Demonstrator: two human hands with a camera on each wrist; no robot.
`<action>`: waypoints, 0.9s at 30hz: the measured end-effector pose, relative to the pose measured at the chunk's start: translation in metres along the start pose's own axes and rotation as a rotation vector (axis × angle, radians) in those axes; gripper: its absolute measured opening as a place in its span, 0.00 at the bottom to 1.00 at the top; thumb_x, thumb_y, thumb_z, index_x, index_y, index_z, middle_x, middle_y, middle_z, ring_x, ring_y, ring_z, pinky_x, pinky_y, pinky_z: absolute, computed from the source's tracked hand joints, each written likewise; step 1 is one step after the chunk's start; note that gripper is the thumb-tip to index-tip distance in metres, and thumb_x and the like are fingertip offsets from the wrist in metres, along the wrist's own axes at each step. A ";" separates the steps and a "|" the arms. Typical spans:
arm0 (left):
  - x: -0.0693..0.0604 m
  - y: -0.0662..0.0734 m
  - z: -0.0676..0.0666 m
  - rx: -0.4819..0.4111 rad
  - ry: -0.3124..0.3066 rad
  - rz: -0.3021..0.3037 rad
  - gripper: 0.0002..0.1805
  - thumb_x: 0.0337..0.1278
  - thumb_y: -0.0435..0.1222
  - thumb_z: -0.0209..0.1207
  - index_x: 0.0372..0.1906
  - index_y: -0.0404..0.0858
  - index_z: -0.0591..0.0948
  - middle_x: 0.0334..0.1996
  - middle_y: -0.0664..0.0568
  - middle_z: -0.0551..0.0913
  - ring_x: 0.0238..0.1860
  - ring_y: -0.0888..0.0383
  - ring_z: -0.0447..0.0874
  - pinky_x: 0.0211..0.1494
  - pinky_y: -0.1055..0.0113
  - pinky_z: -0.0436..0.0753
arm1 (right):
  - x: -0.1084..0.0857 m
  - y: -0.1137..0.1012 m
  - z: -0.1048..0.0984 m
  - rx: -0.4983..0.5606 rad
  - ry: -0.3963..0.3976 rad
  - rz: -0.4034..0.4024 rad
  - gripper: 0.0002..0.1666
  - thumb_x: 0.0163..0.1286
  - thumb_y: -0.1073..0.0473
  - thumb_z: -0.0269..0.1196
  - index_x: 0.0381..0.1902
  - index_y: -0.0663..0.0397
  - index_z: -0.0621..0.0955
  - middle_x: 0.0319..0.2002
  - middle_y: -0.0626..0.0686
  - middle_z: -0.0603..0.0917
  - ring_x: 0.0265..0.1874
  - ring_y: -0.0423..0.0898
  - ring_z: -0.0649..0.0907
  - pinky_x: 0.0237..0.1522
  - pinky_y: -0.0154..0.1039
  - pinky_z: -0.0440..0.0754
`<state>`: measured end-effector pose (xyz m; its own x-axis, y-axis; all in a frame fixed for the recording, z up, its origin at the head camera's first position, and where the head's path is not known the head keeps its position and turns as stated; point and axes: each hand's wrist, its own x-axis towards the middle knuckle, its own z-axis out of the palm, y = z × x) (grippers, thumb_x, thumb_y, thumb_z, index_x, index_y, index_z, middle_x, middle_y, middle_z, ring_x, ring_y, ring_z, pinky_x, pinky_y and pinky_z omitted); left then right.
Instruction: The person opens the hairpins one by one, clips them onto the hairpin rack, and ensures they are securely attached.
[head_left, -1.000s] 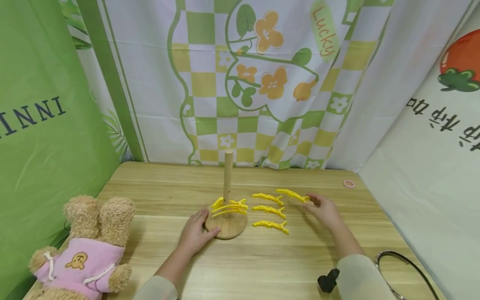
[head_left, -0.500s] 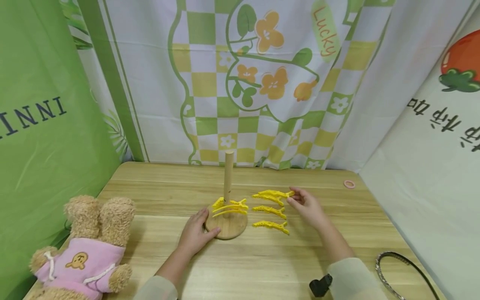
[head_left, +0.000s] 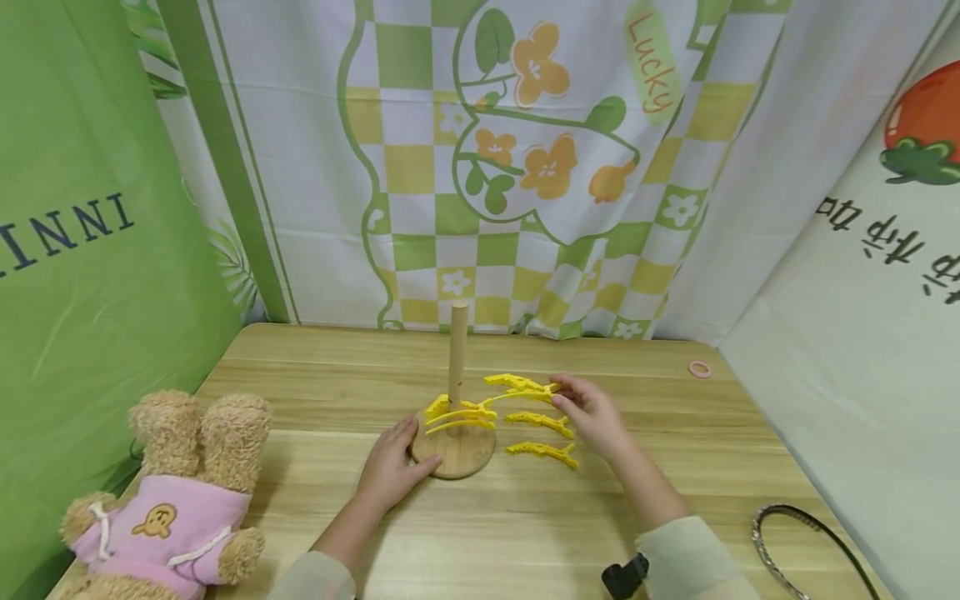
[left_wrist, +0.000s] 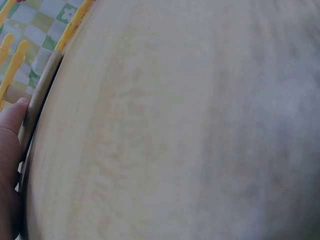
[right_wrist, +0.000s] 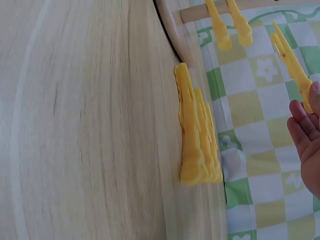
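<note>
A wooden stand has a round base (head_left: 453,462) and an upright post (head_left: 457,350); yellow clips (head_left: 472,414) are around the post's lower part. My left hand (head_left: 393,467) holds the base's left edge, its thumb (left_wrist: 14,116) against the rim. Just right of the post, my right hand (head_left: 596,415) pinches a yellow clip (head_left: 517,383) by its tail, the clip's two arms apart. The right wrist view shows this held clip (right_wrist: 292,62) raised beside the fingers. Below it in the head view lie more yellow clips (head_left: 542,452) in a column, the farthest partly covered by the held one.
A plush toy in a pink top (head_left: 161,525) lies at the left. A pink ring (head_left: 700,369) is at the back right, and a dark hoop (head_left: 813,525) at the front right. Patterned curtains (head_left: 408,167) stand behind the table (head_left: 525,533).
My right hand has moved left with the pinched clip, bringing it near the post. The clip's arms now show spread apart. My left hand has stayed on the base.
</note>
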<state>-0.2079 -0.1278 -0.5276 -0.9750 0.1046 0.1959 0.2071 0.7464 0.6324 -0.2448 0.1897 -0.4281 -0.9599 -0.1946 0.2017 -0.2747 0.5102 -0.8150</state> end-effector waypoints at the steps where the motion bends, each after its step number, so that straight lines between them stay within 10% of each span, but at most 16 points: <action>1: 0.000 0.000 0.000 0.000 0.000 0.000 0.44 0.55 0.52 0.65 0.68 0.25 0.68 0.70 0.35 0.67 0.72 0.39 0.64 0.77 0.44 0.59 | 0.001 -0.001 0.002 -0.013 0.009 -0.001 0.20 0.71 0.64 0.59 0.59 0.66 0.77 0.49 0.64 0.82 0.48 0.56 0.83 0.46 0.32 0.85; 27: 0.001 -0.002 0.002 0.015 0.002 0.010 0.45 0.55 0.53 0.65 0.68 0.25 0.68 0.70 0.36 0.67 0.72 0.39 0.64 0.78 0.45 0.59 | 0.025 -0.025 0.063 0.065 -0.077 0.050 0.19 0.68 0.62 0.62 0.56 0.61 0.82 0.52 0.60 0.85 0.53 0.55 0.84 0.45 0.41 0.87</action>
<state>-0.2097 -0.1283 -0.5300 -0.9728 0.1109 0.2032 0.2153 0.7554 0.6188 -0.2589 0.1193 -0.4374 -0.9646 -0.2350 0.1193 -0.2196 0.4662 -0.8570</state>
